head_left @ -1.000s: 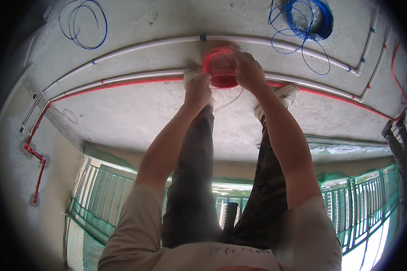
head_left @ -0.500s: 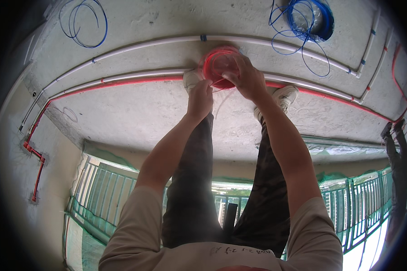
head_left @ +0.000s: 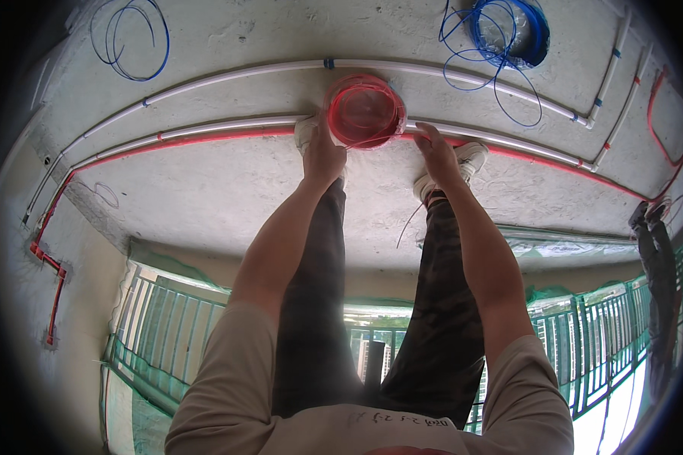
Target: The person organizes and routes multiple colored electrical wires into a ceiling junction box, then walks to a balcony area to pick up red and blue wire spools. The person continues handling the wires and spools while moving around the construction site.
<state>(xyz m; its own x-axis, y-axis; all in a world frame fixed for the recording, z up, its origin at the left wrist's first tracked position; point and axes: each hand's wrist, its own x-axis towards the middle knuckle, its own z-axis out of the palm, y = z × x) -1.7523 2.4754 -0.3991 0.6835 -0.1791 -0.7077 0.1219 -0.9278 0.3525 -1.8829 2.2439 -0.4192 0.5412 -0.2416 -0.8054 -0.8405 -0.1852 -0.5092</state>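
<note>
Forearms reach straight out from the lower edge of the view, over the person's two legs, toward a concrete floor [head_left: 205, 189]. The left hand [head_left: 322, 155] is bent at the wrist, its fingers curled at the lower left rim of a red wire coil [head_left: 364, 112]; whether they pinch a strand there cannot be told. The right hand [head_left: 438, 155] lies just to the coil's right, fingers loosely spread and apart from the coil, resting close to a white conduit [head_left: 508, 144] and the red conduit [head_left: 205, 139] running alongside it. The coil lies flat on the floor, across both conduits and between a second white conduit [head_left: 228, 76] farther out and the person's white shoes [head_left: 470, 158]. Beyond that outer conduit, a blue wire coil [head_left: 508, 30] sits toward the floor's far right, and a thinner blue wire loop [head_left: 129, 38] toward its far left. Bare concrete lies open on either side of the hands. A green railing [head_left: 584, 349] runs below the floor's near edge.
</note>
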